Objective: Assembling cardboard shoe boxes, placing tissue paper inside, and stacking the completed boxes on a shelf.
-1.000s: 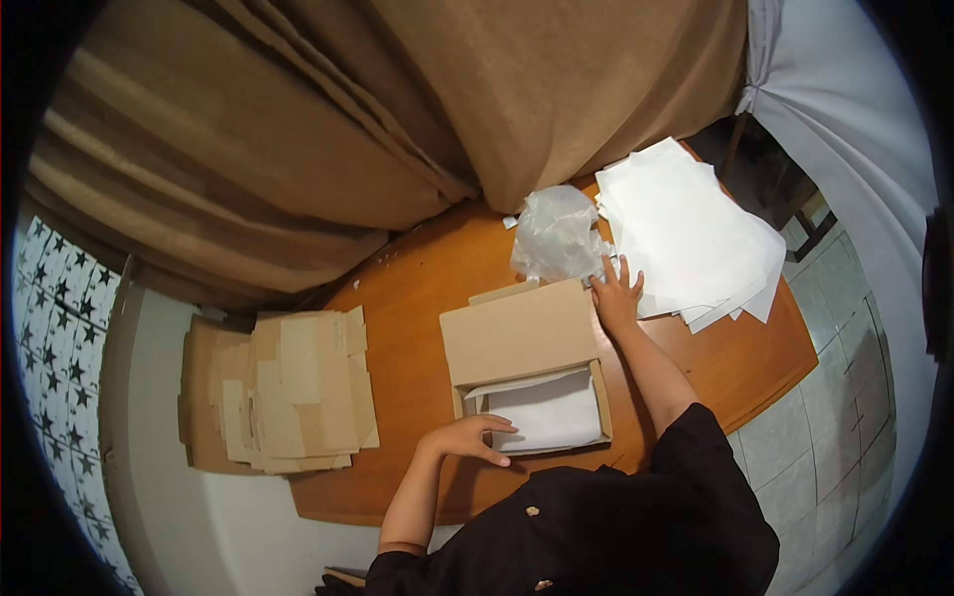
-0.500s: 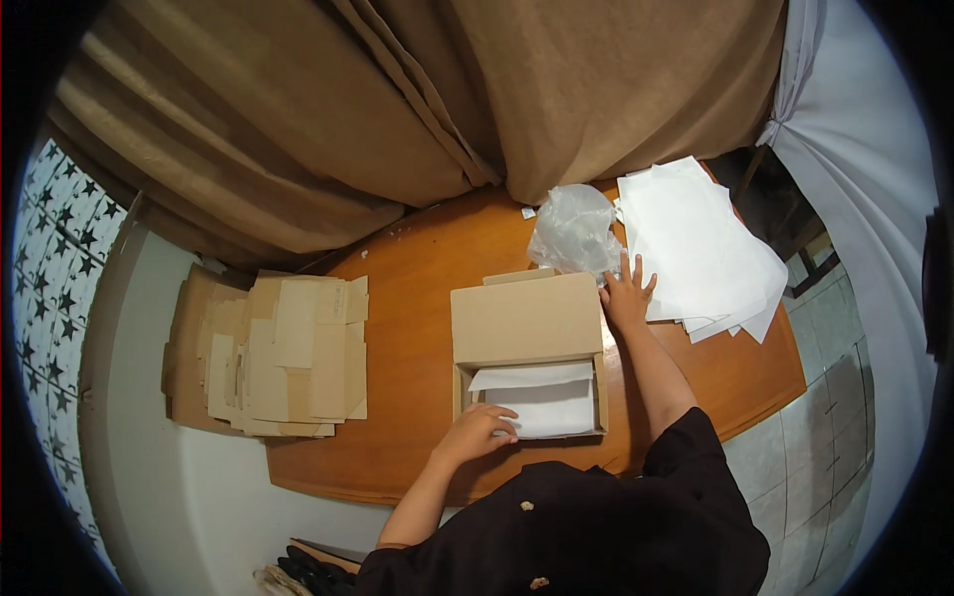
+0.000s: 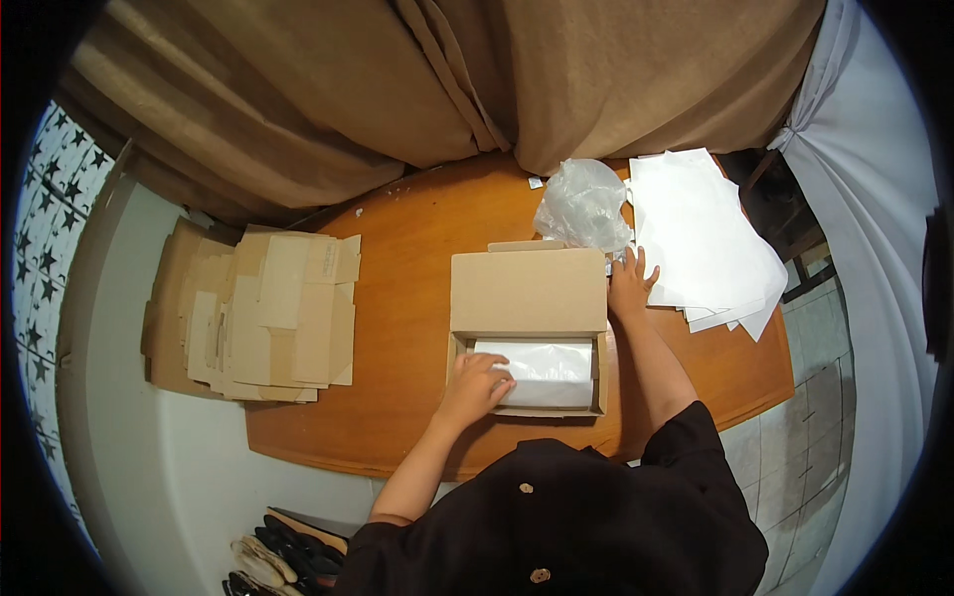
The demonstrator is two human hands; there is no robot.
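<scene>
An open cardboard box (image 3: 528,290) stands on the table in front of me, its lid folded back away from me. Inside it lies a white sheet of paper (image 3: 552,372) with a shiny, crinkled look, covering whatever is below. My left hand (image 3: 477,385) rests over the box's left side, fingers bent loosely onto the sheet. Beyond the box's right side, my right hand (image 3: 629,286) has its fingers apart, reaching to small pale items by the lower edge of a clear plastic bag (image 3: 584,204). Those items are partly hidden by the fingers.
Flattened cardboard pieces (image 3: 283,308) are stacked at the left of the wooden table (image 3: 397,298). Loose white paper sheets (image 3: 696,238) lie in a pile at the right. Brown curtains (image 3: 298,89) hang behind the table. Shoes (image 3: 283,551) sit below at the lower left.
The sheet's raised far edge in the box now lies down flat. My left hand has moved further over the sheet. My right hand's fingers have drawn closer together beside the plastic bag.
</scene>
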